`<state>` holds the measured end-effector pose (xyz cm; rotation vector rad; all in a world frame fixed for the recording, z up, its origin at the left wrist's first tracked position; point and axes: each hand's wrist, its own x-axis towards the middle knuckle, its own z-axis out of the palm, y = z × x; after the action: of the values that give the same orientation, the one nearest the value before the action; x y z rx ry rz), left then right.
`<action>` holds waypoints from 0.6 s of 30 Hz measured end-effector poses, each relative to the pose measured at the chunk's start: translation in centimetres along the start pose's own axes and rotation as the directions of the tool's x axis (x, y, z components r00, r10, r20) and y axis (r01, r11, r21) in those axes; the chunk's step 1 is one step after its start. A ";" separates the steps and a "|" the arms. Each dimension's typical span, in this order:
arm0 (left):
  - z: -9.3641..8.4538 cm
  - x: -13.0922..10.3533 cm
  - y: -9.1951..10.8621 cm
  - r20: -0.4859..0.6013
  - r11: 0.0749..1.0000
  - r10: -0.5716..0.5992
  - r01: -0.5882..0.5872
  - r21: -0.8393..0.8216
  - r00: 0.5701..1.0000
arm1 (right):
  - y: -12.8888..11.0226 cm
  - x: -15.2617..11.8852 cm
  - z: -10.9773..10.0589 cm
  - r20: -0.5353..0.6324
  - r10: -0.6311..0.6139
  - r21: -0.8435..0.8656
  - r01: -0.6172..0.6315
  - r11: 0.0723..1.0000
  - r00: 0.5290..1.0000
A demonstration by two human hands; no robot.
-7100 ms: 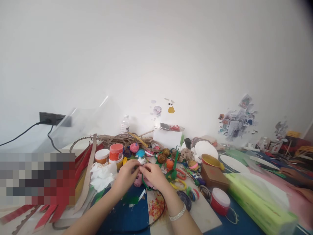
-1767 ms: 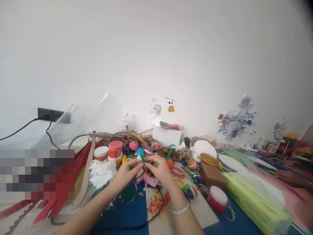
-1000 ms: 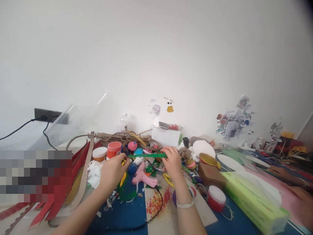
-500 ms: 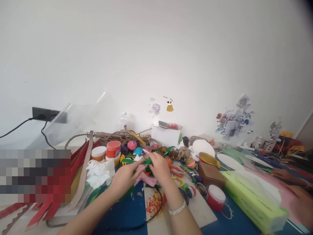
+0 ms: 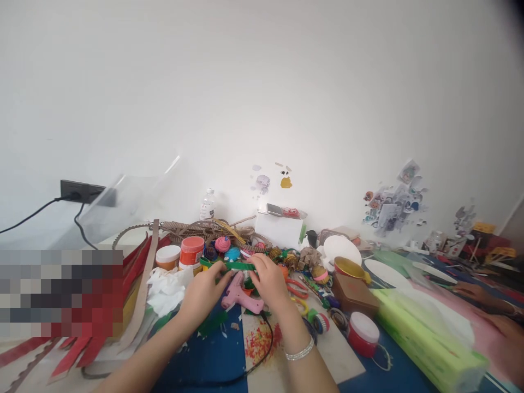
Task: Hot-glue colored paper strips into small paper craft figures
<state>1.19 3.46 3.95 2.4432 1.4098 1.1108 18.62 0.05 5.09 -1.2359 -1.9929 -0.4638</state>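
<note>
Green corrugated strip (image 5: 231,265) lies stretched level just above the pink glue gun (image 5: 239,292) on the cluttered table (image 5: 344,360), pinched near its middle by the left hand (image 5: 203,295) and at its right end by the right hand (image 5: 268,281), orange paint jar (image 5: 191,250) behind.

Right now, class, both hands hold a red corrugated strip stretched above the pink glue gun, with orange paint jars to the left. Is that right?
Not quite. The head view shows the strip is green, not red. The left hand and right hand do hold it above the pink glue gun, with the orange paint jars to the left.
</note>
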 end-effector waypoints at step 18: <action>0.1 0.0 -1.7 -0.203 0.817 0.485 -0.358 0.451 0.850 | 1.7 -0.2 -1.1 -0.198 0.176 -0.042 -0.188 0.981 0.964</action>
<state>0.09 4.46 3.13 3.1105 1.2935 1.4819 20.58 0.01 5.56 -1.3440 -1.6959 -0.5343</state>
